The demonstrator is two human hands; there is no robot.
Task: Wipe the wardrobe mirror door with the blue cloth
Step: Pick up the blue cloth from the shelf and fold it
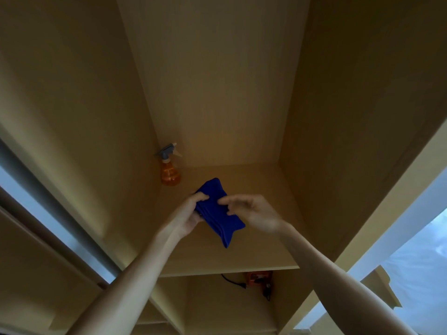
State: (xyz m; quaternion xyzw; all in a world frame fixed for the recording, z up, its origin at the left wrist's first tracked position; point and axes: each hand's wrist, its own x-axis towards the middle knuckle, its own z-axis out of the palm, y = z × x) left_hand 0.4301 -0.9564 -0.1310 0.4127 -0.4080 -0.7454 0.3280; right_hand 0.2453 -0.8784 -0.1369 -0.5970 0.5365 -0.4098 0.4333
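left hand (191, 213) holding blue cloth (219, 211), wardrobe shelf (254, 252)

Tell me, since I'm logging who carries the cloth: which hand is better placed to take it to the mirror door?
Probably the left. The left hand already grips the blue cloth above the shelf, fingers curled round its edge. The right hand only hovers beside it, fingers loose; whether they touch it is unclear.
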